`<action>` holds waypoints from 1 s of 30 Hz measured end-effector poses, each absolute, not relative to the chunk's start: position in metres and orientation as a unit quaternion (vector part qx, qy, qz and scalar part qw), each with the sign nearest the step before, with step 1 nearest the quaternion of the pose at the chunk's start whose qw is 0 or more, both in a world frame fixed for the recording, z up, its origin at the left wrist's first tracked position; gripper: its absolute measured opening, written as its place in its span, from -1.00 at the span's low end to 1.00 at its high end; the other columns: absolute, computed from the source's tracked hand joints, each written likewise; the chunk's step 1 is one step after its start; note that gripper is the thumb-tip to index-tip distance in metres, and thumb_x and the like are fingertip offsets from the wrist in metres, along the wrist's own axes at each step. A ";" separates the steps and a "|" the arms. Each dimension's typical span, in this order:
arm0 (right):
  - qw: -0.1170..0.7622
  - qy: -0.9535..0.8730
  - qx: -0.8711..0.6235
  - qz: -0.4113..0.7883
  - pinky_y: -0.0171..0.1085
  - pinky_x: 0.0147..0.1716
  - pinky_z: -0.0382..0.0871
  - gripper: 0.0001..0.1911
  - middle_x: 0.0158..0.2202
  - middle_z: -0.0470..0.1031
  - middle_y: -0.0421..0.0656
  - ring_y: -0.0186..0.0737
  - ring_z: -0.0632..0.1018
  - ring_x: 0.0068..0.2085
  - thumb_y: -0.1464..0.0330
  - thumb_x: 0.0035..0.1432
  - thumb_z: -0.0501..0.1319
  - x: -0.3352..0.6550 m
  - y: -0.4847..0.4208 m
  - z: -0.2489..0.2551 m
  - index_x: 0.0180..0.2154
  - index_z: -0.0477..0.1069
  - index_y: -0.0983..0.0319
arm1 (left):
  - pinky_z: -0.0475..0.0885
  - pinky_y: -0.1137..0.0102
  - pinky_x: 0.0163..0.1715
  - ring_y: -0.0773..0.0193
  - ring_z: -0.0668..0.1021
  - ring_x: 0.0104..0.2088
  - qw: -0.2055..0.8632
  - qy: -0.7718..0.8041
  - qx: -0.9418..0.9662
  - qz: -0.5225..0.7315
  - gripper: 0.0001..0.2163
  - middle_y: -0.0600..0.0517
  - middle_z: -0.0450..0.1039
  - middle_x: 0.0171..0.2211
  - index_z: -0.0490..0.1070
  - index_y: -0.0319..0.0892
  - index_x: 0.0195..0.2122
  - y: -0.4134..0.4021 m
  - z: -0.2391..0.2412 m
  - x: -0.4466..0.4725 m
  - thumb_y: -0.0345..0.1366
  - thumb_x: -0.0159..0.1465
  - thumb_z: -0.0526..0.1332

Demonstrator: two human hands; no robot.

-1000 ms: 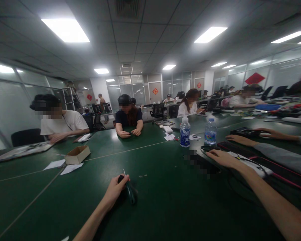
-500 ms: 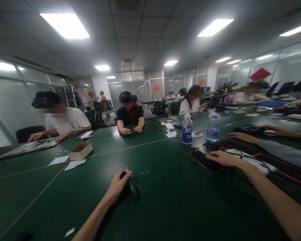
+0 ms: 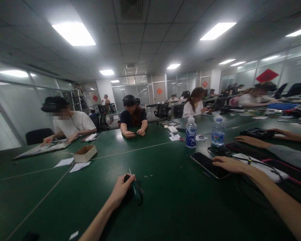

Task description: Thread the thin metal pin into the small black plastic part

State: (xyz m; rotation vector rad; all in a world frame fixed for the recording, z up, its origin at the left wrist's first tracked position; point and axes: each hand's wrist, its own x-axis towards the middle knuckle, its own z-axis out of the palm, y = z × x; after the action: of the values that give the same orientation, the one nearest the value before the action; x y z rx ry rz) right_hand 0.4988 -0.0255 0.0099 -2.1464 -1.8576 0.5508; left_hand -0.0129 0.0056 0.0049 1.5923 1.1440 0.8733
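Observation:
My left hand (image 3: 121, 189) is closed near the middle of the table, low over the green top. In it is a teal-handled tool (image 3: 137, 194) with a thin pale shaft pointing up and away; a black part shows at the fingers, and its exact kind is unclear. On the right, my right hand (image 3: 227, 164) lies palm down with its fingers stretched out. Its fingertips touch the near right part of a dark smartphone (image 3: 203, 163), which lies flat, screen up. Beyond the phone stand two plastic bottles, a blue-labelled one (image 3: 191, 134) and a clear one (image 3: 218, 133).
A small open cardboard box (image 3: 86, 154) stands by white papers (image 3: 79, 166) on the left. Right of my right hand are a white box (image 3: 268, 170) with black cables and another person's hands (image 3: 252, 141). Several people sit around the green table (image 3: 165, 207).
The camera view has shifted a little, so the scene sits lower and farther right. The smartphone now shows clearly. Both hands keep much the same pose.

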 end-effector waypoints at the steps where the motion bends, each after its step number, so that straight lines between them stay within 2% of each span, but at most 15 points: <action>1: 0.123 -0.637 -0.738 0.188 -0.16 -0.02 0.30 -0.45 0.00 0.44 -0.01 0.02 0.45 0.00 0.06 0.03 0.06 0.498 -0.026 0.010 -0.05 0.41 0.25 | 0.16 0.44 -0.46 0.32 0.28 -0.51 0.477 0.468 0.652 0.358 -0.58 0.12 0.24 -0.55 0.38 -0.24 -0.38 0.006 0.005 -0.013 0.09 0.15 0.11; 8: 0.134 -0.643 -0.730 0.187 -0.15 0.00 0.29 -0.51 -0.01 0.46 -0.05 0.02 0.44 0.01 0.09 0.00 0.09 0.496 -0.028 0.014 -0.08 0.44 0.19 | 0.16 0.43 -0.46 0.31 0.29 -0.50 0.458 0.480 0.660 0.351 -0.54 0.11 0.25 -0.54 0.38 -0.23 -0.39 0.007 0.004 -0.014 0.15 0.13 0.09; 13: 0.125 -0.642 -0.727 0.209 -0.19 -0.06 0.33 -0.47 -0.08 0.50 -0.04 0.02 0.48 -0.05 0.12 -0.05 0.12 0.492 -0.034 0.022 -0.07 0.44 0.24 | 0.18 0.42 -0.46 0.29 0.32 -0.50 0.454 0.483 0.663 0.348 -0.50 0.09 0.28 -0.53 0.38 -0.23 -0.37 0.008 0.003 -0.015 0.19 0.10 0.08; 20: 0.115 -0.640 -0.725 0.229 -0.18 -0.11 0.34 -0.41 -0.10 0.50 0.03 0.03 0.50 -0.10 0.15 -0.06 0.10 0.483 -0.039 0.031 -0.02 0.39 0.34 | 0.19 0.42 -0.44 0.29 0.33 -0.48 0.458 0.477 0.662 0.352 -0.54 0.08 0.30 -0.51 0.37 -0.23 -0.37 0.009 0.000 -0.016 0.14 0.15 0.07; 24: 0.119 -0.638 -0.728 0.221 -0.19 -0.06 0.31 -0.42 -0.07 0.49 0.00 0.04 0.48 -0.06 0.12 -0.08 0.12 0.483 -0.039 0.031 -0.05 0.41 0.29 | 0.18 0.43 -0.46 0.30 0.31 -0.49 0.455 0.473 0.667 0.354 -0.53 0.10 0.26 -0.53 0.37 -0.23 -0.38 0.009 0.000 -0.016 0.15 0.15 0.07; 30: 0.120 -0.642 -0.727 0.214 -0.23 -0.16 0.36 -0.43 -0.13 0.52 -0.04 0.01 0.51 -0.13 0.10 -0.08 0.10 0.481 -0.041 0.033 -0.07 0.44 0.26 | 0.19 0.43 -0.44 0.31 0.31 -0.49 0.466 0.469 0.664 0.348 -0.56 0.10 0.27 -0.53 0.38 -0.22 -0.38 0.010 -0.001 -0.017 0.12 0.16 0.08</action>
State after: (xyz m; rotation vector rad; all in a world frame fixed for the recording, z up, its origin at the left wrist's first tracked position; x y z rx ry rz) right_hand 0.4810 -0.0411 0.0333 -2.1237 -1.8758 0.6261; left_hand -0.0171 0.0099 -0.0005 1.6306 1.1521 0.8542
